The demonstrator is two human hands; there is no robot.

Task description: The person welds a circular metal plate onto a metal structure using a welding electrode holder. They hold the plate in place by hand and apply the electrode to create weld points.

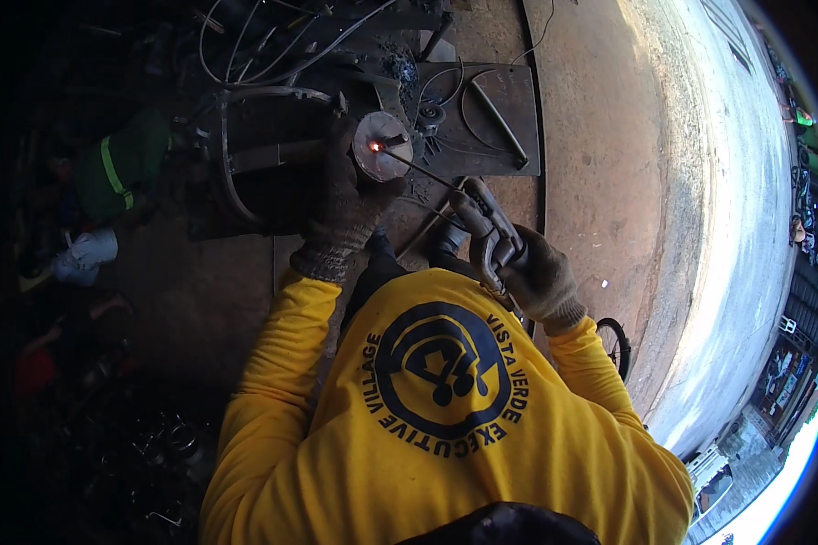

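Observation:
My left hand [344, 204], in a dark work glove, is closed on a round metal disc [369, 163] at its near left edge. A short dark stub stands up from the disc's face, and an orange-red spot glows beside it. My right hand [543, 280], also gloved, grips a welding electrode holder [487, 225]. From the holder's jaws a thin welding rod [424, 172] reaches left to the disc, its tip close by the glowing spot. Whether tip and disc touch I cannot tell. The fingers of my left hand are partly lost in shadow.
A dark metal plate [516, 132] with a tube and thin wires lies beyond the disc. Left of it stands a curved metal frame [224, 163]. Cables [336, 41] loop at the back. Another person's dark green sleeve [123, 173] shows at left; a bicycle wheel [620, 345] is at right.

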